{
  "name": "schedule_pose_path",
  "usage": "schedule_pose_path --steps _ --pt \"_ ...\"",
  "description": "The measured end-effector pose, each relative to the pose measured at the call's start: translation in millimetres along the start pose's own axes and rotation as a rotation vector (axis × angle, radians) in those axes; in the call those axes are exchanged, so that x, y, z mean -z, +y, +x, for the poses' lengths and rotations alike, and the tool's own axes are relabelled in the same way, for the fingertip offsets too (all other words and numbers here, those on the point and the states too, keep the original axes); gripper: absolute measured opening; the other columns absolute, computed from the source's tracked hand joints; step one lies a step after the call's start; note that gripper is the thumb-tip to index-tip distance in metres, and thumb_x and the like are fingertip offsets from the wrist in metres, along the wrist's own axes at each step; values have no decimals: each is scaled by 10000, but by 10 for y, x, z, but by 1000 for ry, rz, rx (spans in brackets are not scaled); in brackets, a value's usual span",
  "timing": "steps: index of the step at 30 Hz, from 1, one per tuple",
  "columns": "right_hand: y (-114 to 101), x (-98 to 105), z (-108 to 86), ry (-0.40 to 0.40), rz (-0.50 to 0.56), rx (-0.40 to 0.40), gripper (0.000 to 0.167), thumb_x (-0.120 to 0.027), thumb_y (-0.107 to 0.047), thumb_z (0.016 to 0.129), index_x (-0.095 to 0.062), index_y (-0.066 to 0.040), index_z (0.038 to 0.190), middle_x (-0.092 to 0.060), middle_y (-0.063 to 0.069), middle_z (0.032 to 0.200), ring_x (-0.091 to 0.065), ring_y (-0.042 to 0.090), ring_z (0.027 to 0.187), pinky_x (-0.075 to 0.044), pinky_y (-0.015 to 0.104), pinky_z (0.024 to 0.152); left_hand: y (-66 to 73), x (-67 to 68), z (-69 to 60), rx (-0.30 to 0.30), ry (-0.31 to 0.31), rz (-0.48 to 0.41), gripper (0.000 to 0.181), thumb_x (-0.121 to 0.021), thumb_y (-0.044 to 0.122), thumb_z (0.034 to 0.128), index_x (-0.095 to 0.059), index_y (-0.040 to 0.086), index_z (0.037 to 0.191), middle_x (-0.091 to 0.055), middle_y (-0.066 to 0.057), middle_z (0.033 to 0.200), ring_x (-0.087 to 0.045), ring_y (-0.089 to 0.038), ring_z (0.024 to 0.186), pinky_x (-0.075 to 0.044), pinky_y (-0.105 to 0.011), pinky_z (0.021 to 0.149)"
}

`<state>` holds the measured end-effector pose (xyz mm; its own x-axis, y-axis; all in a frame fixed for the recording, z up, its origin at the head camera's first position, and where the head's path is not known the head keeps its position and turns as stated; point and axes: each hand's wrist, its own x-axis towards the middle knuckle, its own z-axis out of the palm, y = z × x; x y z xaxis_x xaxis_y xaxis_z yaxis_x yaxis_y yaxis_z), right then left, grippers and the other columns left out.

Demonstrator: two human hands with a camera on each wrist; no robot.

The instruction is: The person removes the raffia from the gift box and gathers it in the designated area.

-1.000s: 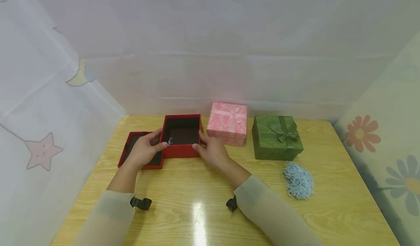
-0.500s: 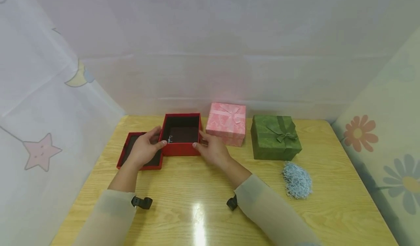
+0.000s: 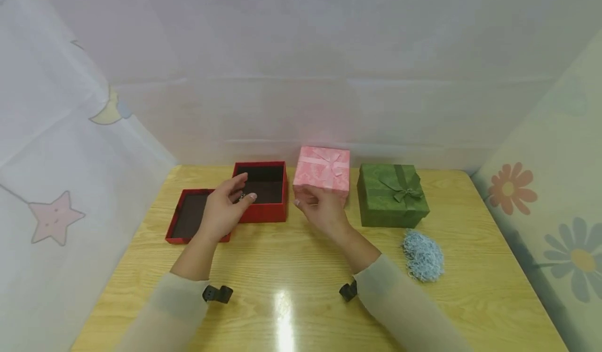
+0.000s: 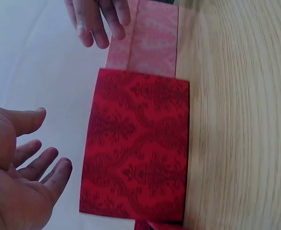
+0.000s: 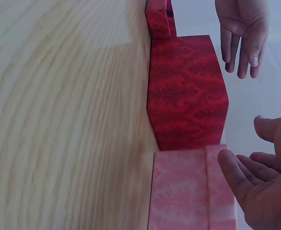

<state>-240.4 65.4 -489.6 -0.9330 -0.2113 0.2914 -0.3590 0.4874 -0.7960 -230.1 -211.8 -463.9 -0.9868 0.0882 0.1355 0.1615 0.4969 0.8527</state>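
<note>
An uncovered red box (image 3: 263,213) with a dark inside stands at the back left of the table. My left hand (image 3: 223,211) is raised over its left front part, fingers relaxed and apart, holding nothing; the left wrist view shows this hand (image 4: 28,167) off the red patterned side (image 4: 138,143). My right hand (image 3: 326,213) hovers in front of the pink box (image 3: 324,166) with its bow, empty, fingers loosely bent. In the right wrist view the same hand (image 5: 269,177) appears beside the pink box (image 5: 178,191), and whether it touches is unclear.
The red lid (image 3: 190,216) lies inside up, left of the red box. A closed green box (image 3: 392,195) with a bow stands at the right, and pale blue shredded filler (image 3: 423,255) lies in front of it. White cloth (image 3: 282,106) hangs behind the table.
Both hands have let go of the red box. The left hand has lifted and moved right over its front edge; the right hand has moved right, in front of the pink box.
</note>
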Motion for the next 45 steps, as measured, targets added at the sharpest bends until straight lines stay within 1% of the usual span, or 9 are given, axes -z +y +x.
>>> schedule_pose_path --steps 4,13,17,20,23,28,35,43,45 --pt "31 147 -46 56 -31 -17 485 -786 -163 944 -643 47 1357 -724 210 1172 -753 283 973 -627 386 830 93 -149 33 -17 -17 17 607 -746 346 981 -526 226 1533 -535 -57 1526 -519 -390 1384 -486 -544 1079" --pt "80 459 -120 116 -131 -131 536 -783 -188 928 -626 -42 1419 -772 107 965 -754 229 849 -623 424 734 227 -443 135 -75 -37 176 608 -767 317 961 -557 166 1510 -592 -50 1470 -477 -309 1417 -407 -576 1135" --pt "112 573 -135 125 -158 -124 584 -788 -164 915 -589 -11 1441 -759 186 1078 -754 264 859 -622 461 770 269 -554 203 -105 -56 254 608 -774 298 948 -573 121 1493 -604 -93 1456 -486 -345 1399 -371 -571 1162" --pt "153 636 -139 103 -179 -135 632 -791 -161 914 -548 12 1470 -704 242 1239 -750 291 891 -617 474 796 296 -620 250 -108 -67 308 597 -772 285 944 -581 124 1487 -609 -107 1445 -496 -349 1386 -365 -557 1172" --pt "196 681 -136 73 -232 -151 675 -781 -185 926 -501 41 1497 -684 262 1267 -737 315 926 -605 487 830 322 -673 298 -103 -76 353 603 -771 291 942 -578 128 1490 -608 -120 1440 -494 -347 1383 -372 -548 1172" --pt "235 730 -124 42 -279 -159 702 -753 -220 941 -461 79 1505 -710 264 1181 -727 340 936 -597 516 855 352 -757 383 -94 -89 416 662 -772 329 929 -553 88 1505 -598 -169 1447 -479 -372 1393 -377 -558 1171" --pt "257 755 -88 14 -309 -167 621 -750 -214 937 -526 -29 1486 -740 208 1120 -722 364 930 -584 549 826 336 -877 501 -57 -101 465 696 -755 354 934 -526 54 1520 -585 -168 1469 -452 -372 1427 -376 -558 1175" --pt "272 735 -27 -58 -361 -271 509 -551 -233 1049 -454 32 1473 -702 273 1153 -709 437 999 -582 568 823 408 -990 604 -88 -91 534 437 -760 334 927 -688 102 1291 -758 -134 1066 -499 -404 1386 -309 -598 1201" --pt "265 731 -17 -66 -367 -285 538 -522 -220 1058 -410 59 1505 -662 324 1238 -675 481 1092 -570 593 878 420 -1018 619 -67 -94 557 503 -751 344 930 -658 119 1370 -756 -134 1130 -506 -408 1379 -278 -621 1208"
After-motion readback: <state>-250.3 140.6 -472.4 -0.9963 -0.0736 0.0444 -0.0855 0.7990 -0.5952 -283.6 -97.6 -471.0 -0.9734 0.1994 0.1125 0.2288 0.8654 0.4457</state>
